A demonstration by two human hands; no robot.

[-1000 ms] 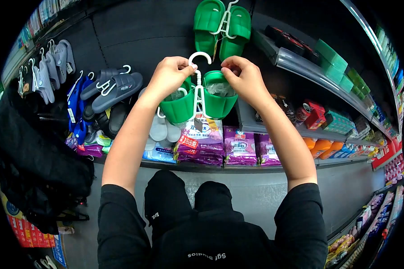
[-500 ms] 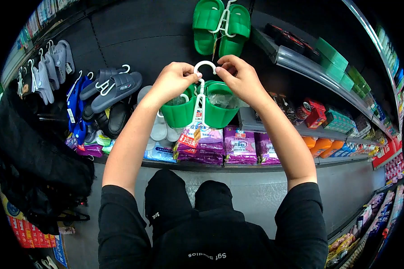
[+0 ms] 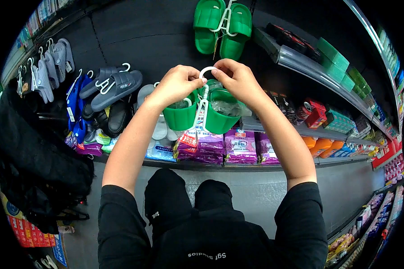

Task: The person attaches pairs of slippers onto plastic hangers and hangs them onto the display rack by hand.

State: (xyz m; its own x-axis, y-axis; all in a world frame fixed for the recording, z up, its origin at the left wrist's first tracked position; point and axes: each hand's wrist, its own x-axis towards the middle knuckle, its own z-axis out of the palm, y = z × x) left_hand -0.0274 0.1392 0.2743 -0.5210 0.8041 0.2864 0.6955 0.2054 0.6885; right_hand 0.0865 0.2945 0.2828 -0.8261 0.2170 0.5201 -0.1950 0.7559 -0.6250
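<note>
- Your left hand (image 3: 179, 86) pinches the white hanger (image 3: 206, 92) below its hook
- Your right hand (image 3: 239, 81) pinches the hook's tip
- Green slides (image 3: 221, 123) hang beneath your fingers

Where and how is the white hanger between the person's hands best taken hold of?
Likely by the curved hook of the white hanger, pinched from its left and right sides: the hook is slim and sticks up above the bulky green slippers, which flank the hanger lower down. The left hand meets the hook's base, the right hand its tip.
</note>
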